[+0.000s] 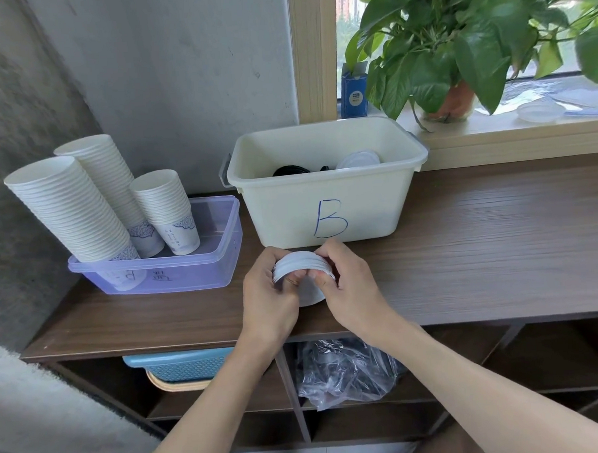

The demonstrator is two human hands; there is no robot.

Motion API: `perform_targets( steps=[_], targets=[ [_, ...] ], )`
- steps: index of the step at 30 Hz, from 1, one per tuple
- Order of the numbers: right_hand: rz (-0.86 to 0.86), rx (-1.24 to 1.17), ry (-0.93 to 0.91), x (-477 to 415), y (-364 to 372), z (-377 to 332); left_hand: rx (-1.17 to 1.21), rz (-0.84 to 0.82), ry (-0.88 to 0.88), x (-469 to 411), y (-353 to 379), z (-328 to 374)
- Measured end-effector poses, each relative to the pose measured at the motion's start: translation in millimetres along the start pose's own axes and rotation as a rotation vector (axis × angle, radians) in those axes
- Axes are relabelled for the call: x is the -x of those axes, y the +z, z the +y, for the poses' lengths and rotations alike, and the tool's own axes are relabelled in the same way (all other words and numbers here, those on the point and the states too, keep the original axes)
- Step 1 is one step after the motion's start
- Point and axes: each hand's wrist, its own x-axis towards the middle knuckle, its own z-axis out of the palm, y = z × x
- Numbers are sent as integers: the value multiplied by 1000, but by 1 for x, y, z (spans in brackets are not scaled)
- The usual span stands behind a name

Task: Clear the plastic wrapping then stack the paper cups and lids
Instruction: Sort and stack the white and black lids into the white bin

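A stack of white lids (pixel 302 265) is held on its side just above the wooden shelf top, in front of the cream bin marked B (pixel 327 208). My left hand (pixel 268 292) grips its left end and my right hand (pixel 351 285) grips its right end, fingers curled round the rims. Inside the bin lie white lids (pixel 358 160) and black lids (pixel 288 171). Three tilted stacks of white paper cups (pixel 74 212) stand in a purple plastic tub (pixel 197 275) at the left.
A potted plant (pixel 454 48) and a blue box (pixel 353 90) stand on the windowsill, with loose clear lids (pixel 539 111) beside them. Under the shelf top sit a blue basket (pixel 187 366) and crumpled clear plastic wrapping (pixel 345 371). Bare wood stretches to the right.
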Motion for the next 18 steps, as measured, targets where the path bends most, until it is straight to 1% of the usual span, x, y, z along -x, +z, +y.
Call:
perform_targets(
  steps=[2,6,9,14,18],
  targets=[
    [-4,-20,6,-2,1,0,27,14,-13,-1,-1,3],
    [-83,-104,69,-5,1,-1,90,98,-84,-4,-8,-5],
    [-45,-101,95,-4,-1,0,55,30,-98,-6,-11,-8],
    [31,-70,91,-3,-1,2,18,-46,-37,-4,-8,-3],
    [40,-44,56,-2,0,2,-36,-19,-9,-2,-6,-1]
  ],
)
